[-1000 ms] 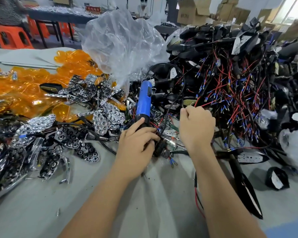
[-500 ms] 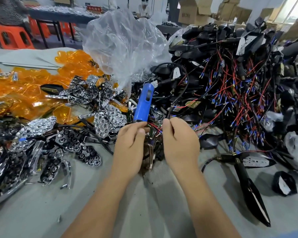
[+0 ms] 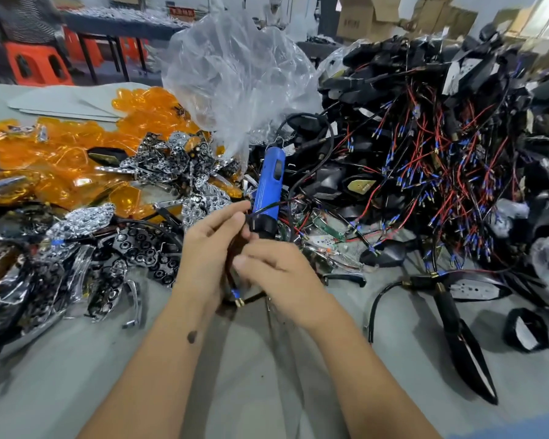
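Observation:
A blue electric tool with a black base stands upright at the edge of the parts pile. Just in front of it my two hands meet over the grey table. My left hand pinches a small dark wired part between thumb and fingertips, close to the tool's black base. From the right, my right hand curls its fingers round the same part; this hand is blurred. A thin wire with a blue terminal hangs below the hands.
A big heap of black lamp housings with red and blue wires fills the right. Chrome reflectors and orange lenses lie on the left, a clear plastic bag behind. Black housings lie at right front.
My left hand let go of the blue tool and came in front of it. My right hand drew back from the wire heap to meet it, and both now hold a wired part.

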The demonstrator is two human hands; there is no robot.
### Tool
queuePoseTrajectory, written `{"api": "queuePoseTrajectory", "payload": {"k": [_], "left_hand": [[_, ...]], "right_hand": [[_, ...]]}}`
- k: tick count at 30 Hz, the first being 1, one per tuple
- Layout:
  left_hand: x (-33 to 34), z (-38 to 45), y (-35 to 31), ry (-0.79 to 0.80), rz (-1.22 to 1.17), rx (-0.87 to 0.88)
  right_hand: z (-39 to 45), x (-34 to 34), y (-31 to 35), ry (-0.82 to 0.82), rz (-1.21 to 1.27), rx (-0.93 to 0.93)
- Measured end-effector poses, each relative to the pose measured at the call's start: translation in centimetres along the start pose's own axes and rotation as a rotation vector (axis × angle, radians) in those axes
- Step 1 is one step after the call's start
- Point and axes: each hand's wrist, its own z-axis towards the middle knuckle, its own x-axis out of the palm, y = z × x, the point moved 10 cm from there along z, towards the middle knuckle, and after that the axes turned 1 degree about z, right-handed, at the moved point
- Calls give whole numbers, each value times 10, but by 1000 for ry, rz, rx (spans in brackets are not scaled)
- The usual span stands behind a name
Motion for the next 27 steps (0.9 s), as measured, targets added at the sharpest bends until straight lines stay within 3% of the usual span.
{"api": "queuePoseTrajectory", "payload": {"k": [5,8,10,14,19,24,27], "left_hand": [[4,8,-14,229,-39,-7],[21,-4,0,490,380,-80],[32,-15,16,613,591,-119],[42,-20,21,631,627,-121],[39,-20,29,555,653,-91],[26,-11,25,381,514,-122],[20,-9,22,311,367,-144]], "right_hand": [[7,-57,-59,-497,486,376],[14,-72,-80,-653,769,472],[16,-74,-85,-763,823,470],[10,-78,-86,-990,733,415],[14,-83,-86,-933,638,402],[14,-92,-71,-836,642,290],[12,-88,-71,-777,666,316]]}}
